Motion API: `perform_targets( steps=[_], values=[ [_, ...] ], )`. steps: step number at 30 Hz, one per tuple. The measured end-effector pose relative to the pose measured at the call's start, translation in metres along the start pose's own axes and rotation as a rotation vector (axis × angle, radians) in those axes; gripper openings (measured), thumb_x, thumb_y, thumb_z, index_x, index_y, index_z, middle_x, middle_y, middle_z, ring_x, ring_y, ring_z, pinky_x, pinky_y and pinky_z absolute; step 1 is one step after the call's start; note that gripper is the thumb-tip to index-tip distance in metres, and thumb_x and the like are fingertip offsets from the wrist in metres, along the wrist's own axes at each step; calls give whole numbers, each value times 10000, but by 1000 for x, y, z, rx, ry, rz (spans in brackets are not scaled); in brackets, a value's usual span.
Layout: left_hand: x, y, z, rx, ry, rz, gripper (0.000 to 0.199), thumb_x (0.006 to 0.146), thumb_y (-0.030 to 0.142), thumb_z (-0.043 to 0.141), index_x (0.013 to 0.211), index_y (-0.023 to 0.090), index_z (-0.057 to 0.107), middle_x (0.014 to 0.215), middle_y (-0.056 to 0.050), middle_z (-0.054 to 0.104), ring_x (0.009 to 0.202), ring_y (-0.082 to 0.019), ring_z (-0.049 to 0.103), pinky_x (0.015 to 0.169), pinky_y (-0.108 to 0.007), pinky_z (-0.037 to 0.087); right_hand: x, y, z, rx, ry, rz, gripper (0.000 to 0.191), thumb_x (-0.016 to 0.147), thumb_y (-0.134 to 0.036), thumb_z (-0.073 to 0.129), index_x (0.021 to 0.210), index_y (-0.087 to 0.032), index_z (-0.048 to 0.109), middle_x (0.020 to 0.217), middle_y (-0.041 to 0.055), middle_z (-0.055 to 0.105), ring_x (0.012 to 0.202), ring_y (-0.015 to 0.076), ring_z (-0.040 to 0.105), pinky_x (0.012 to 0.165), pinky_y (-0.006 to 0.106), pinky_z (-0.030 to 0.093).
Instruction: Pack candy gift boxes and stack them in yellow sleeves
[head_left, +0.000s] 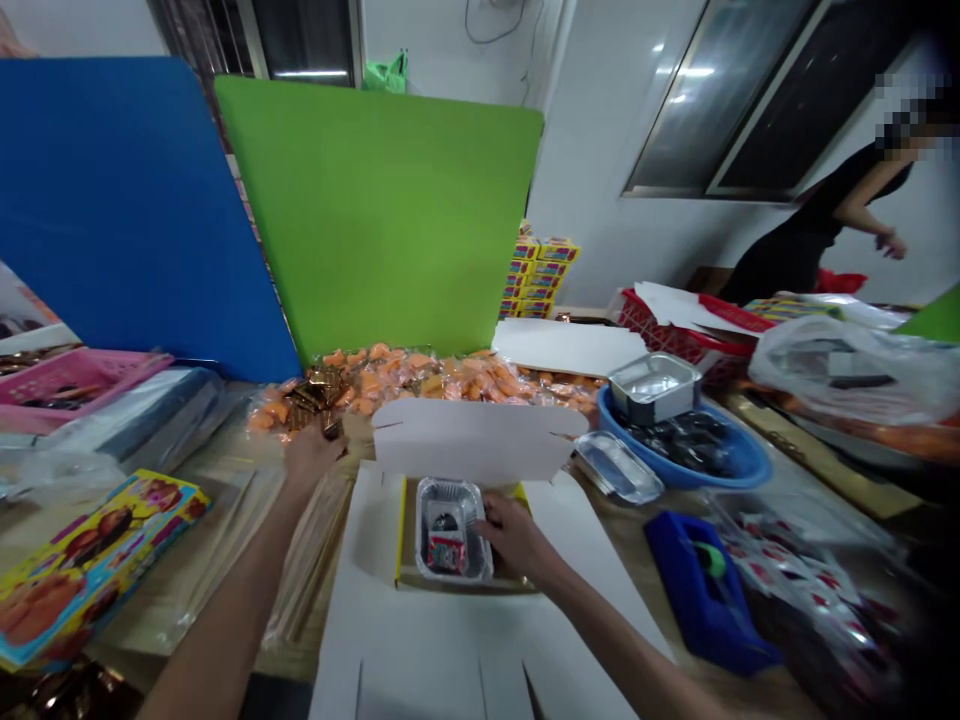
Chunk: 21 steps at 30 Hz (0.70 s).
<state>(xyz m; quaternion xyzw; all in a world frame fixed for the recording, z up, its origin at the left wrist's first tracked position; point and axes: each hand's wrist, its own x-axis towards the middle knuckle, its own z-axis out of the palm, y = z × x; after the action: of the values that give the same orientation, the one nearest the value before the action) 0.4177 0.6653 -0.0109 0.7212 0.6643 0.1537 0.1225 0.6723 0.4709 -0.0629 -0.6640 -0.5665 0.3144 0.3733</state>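
My right hand [517, 532] pinches the right rim of a foil tray [484, 570], which sits over an open white cardboard box [397, 640] with yellow inner edges. In the tray lie a red printed packet [447, 553] and a small dark item [445, 522]. My left hand [311, 458] is stretched forward to a heap of shiny gold-brown packets [319, 385], with its fingers closed around one at the near edge. Behind the box, orange pieces in clear wrappers [472, 380] are spread in a long pile.
Left are a colourful printed box [97, 560], flat clear bags [202, 540] and a pink basket [97, 365]. Right are a blue bowl [739, 470] with foil trays [656, 385], a blue tape dispenser [697, 600] and red-white packets [802, 580]. Green and blue boards [390, 220] stand behind. A person [817, 220] stands back right.
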Motion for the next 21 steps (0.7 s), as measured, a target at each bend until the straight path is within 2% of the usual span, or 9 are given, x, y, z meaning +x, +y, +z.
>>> perform_targets(
  steps=[2,4,6,8,11,14,16,18,21],
  values=[
    [-41,-1,-17,4,27,-2,269,720,420,563,849,184,570,822,-76,683,829,-266,640,660,-305,442,1,-3,1,18,-13,4,107,684,-108,467,712,-160,557,576,-18,538,562,132,485,518,223,330],
    [-89,9,-26,-117,22,76,282,717,438,563,865,199,559,751,-23,674,700,-208,637,616,-274,446,1,-9,2,24,-19,14,126,690,-93,464,715,-151,573,570,-10,561,552,138,503,508,225,336],
    [-130,30,-24,-296,-79,255,296,750,425,549,951,208,552,783,-10,677,687,-173,638,628,-255,470,1,-13,2,5,-10,-1,153,697,-78,458,736,-144,591,628,15,614,591,152,543,539,235,373],
    [-155,55,-14,-275,-139,397,297,770,366,533,1019,205,552,899,-48,677,765,-185,648,686,-274,490,1,-16,2,-20,15,-26,189,694,-69,460,786,-141,610,729,44,659,658,166,573,605,254,413],
    [-163,88,11,-42,-209,500,319,762,286,517,1058,179,570,1059,-108,631,863,-241,645,748,-347,502,0,-12,1,-59,33,-35,225,678,-81,467,832,-142,619,742,50,661,666,177,571,635,275,429],
    [-159,103,31,157,-307,555,293,749,254,516,1007,160,618,1078,-132,615,860,-277,645,735,-393,509,-2,-5,1,-53,-7,-72,249,662,-97,454,841,-142,621,757,61,663,690,191,594,647,285,444],
    [-161,104,36,208,-334,577,283,754,258,525,995,160,635,1051,-135,627,850,-279,646,727,-392,508,-4,-3,2,-45,-21,-95,273,661,-121,452,879,-141,615,800,76,671,717,202,614,664,297,460],
    [-164,99,34,162,-315,603,290,769,309,544,1008,171,634,1061,-126,630,873,-274,638,738,-379,503,-8,-2,2,-56,-7,-109,318,688,-163,458,974,-141,594,808,75,672,723,210,628,669,308,475],
    [-157,78,20,-2,-187,565,254,833,364,490,929,181,638,972,-89,656,832,-216,632,732,-320,488,-20,-3,-5,-82,93,-133,367,752,-259,469,1093,-149,544,804,59,661,588,174,609,578,287,478]
  ],
)
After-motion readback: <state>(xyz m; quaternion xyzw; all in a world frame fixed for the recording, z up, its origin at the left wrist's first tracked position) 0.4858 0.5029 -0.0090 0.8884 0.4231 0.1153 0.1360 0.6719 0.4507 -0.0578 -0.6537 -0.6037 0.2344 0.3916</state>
